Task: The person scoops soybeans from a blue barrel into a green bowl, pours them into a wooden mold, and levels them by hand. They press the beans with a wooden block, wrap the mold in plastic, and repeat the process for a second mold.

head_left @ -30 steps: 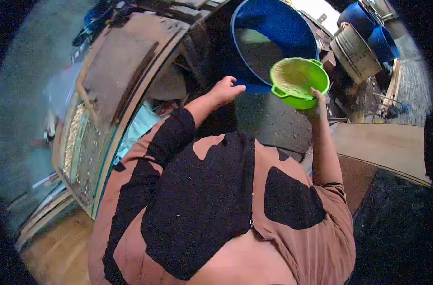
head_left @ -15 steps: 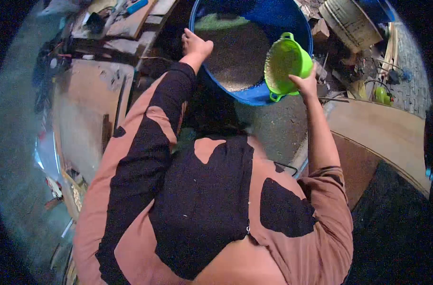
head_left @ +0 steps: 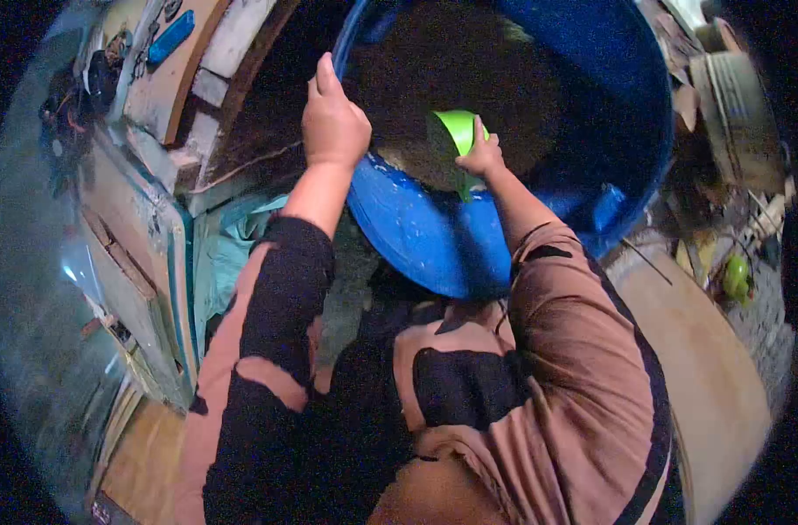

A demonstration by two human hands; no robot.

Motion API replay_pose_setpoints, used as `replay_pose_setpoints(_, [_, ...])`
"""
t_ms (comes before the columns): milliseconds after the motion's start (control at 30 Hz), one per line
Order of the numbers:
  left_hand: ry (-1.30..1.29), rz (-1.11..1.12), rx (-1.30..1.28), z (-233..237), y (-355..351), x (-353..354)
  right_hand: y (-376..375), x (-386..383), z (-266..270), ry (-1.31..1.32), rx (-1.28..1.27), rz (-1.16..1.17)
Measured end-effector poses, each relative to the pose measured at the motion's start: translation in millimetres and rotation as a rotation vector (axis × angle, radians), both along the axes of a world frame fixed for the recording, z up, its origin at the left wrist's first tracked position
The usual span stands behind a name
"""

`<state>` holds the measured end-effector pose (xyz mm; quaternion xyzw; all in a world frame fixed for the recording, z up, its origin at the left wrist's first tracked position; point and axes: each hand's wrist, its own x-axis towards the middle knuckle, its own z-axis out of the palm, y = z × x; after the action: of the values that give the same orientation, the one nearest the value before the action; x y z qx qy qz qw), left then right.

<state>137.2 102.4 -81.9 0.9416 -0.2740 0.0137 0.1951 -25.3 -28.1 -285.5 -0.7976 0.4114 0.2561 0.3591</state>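
A large blue plastic barrel (head_left: pixel 416 241) stands open in front of me, with brown, loose, grainy material (head_left: pixel 408 79) deep inside it. My left hand (head_left: pixel 336 127) grips the barrel's left rim, its fingers partly hidden behind the edge. My right hand (head_left: pixel 482 156) reaches down into the barrel and holds a bright green colander (head_left: pixel 457 129) by its side. The colander is tilted low over the grainy material, near the barrel's front wall. Most of its inside is in shadow, so its contents cannot be made out.
Left of the barrel are wooden boards (head_left: pixel 145 227), a teal plastic bag (head_left: pixel 237 258) and a blue object (head_left: pixel 171 37) on a plank. On the right stand a pale bucket-like container (head_left: pixel 736 122), a curved wooden panel (head_left: pixel 696 350) and a small green object (head_left: pixel 737 278).
My right hand has lowered the colander from above the barrel's right rim into the barrel, leftward. The view has come closer over the barrel. My left hand stays at the rim.
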Motion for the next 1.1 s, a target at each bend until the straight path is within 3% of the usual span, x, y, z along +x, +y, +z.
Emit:
replay_pose_setpoints(167, [-0.014, -0.042, -0.038, -1, 4, 3, 32, 36, -63, 0.052, 0.005, 0.044])
replay_pose_setpoints(300, [0.011, -0.042, -0.064, -2, 5, 2, 58, 51, -60, 0.027, 0.018, 0.009])
replay_pose_setpoints(367, [0.031, -0.016, -0.051, 0, 3, 2, 63, 58, -48, -0.127, 0.152, 0.05])
replay_pose_setpoints(433, [0.057, 0.014, -0.03, 1, 4, 1, 59, 72, -52, -0.159, 0.116, 0.194])
replay_pose_setpoints(500, [0.04, -0.02, -0.079, -1, 6, 2, 21, 86, -62, -0.148, 0.333, 0.198])
replay_pose_setpoints(533, [0.05, -0.009, -0.076, 0, 6, 2, -2, 82, -96, -0.265, 0.49, 0.179])
replay_pose_setpoints(567, [0.038, -0.005, -0.083, 0, 5, 3, -23, 77, -71, -0.331, 0.487, 0.083])
replay_pose_setpoints(600, [0.049, 0.002, -0.074, 0, 5, 2, -43, 73, -64, -0.644, 0.846, 0.055])
replay_pose_setpoints(633, [0.06, 0.007, -0.066, 0, 5, 2, -56, 66, -18, -0.647, 0.983, -0.09])
replay_pose_setpoints(700, [0.063, 0.019, -0.092, -1, 4, 3, -73, 47, -11, -0.783, 0.802, -0.052])
replay_pose_setpoints(767, [-0.013, -0.008, -0.035, -2, 5, 3, -83, 28, 12, -0.637, 0.972, -0.095])
replay_pose_setpoints(800, [0.031, 0.019, -0.045, 0, 4, 2, -88, 23, 51, -0.45, 0.984, -0.175])
replay_pose_setpoints(900, [0.069, 0.045, -0.05, 0, 5, 3, -111, 1, 47, -0.377, 0.82, -0.114])
replay_pose_setpoints(933, [0.149, 0.058, -0.07, 1, 5, 4, -115, -6, 55, -0.438, 0.776, -0.167])
replay_pose_setpoints(967, [0.141, 0.068, -0.089, 4, 8, -3, -122, -21, 67, -0.521, 0.985, -0.43])
replay_pose_setpoints(1033, [-0.19, -0.023, -0.083, 13, 7, -10, -142, -32, 99, -0.494, 0.994, -0.663])
replay_pose_setpoints(1100, [-0.153, -0.021, -0.398, 16, 2, -29, -138, -38, 153, -0.677, 0.985, -0.58])
